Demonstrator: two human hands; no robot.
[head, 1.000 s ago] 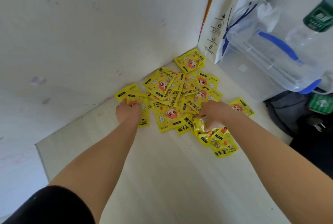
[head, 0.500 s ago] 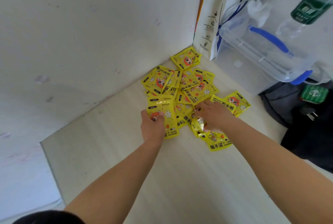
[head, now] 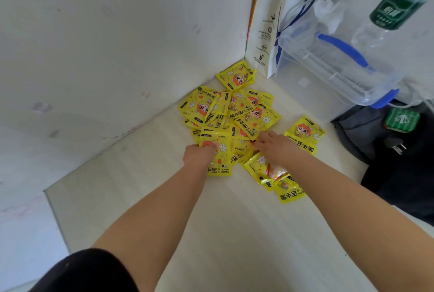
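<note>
Several yellow hand-warmer packets (head: 237, 108) lie in a loose pile on a pale wooden tabletop (head: 211, 216), close to the corner of the wall. My left hand (head: 198, 155) sits at the pile's near left edge, its fingers curled over the left side of one packet (head: 219, 153) that lies face up. My right hand (head: 276, 145) rests on the pile's right side with fingers stretched out flat toward the middle. More packets (head: 281, 186) lie under and beside my right wrist, and two lie apart at the right (head: 305, 134).
A white paper bag (head: 279, 21) printed "coffee" leans in the corner. Beside it stands a clear plastic box (head: 333, 80) with a blue handle, with a green-labelled bottle (head: 394, 7) behind. A dark bag (head: 375, 136) and a plug (head: 397, 145) lie off the right edge. A white wall (head: 94, 45) bounds the left.
My left hand slid from the pile's far left edge toward the middle, pushing packets along. The pile is tighter. My right hand stayed at the right side and stretched its fingers.
</note>
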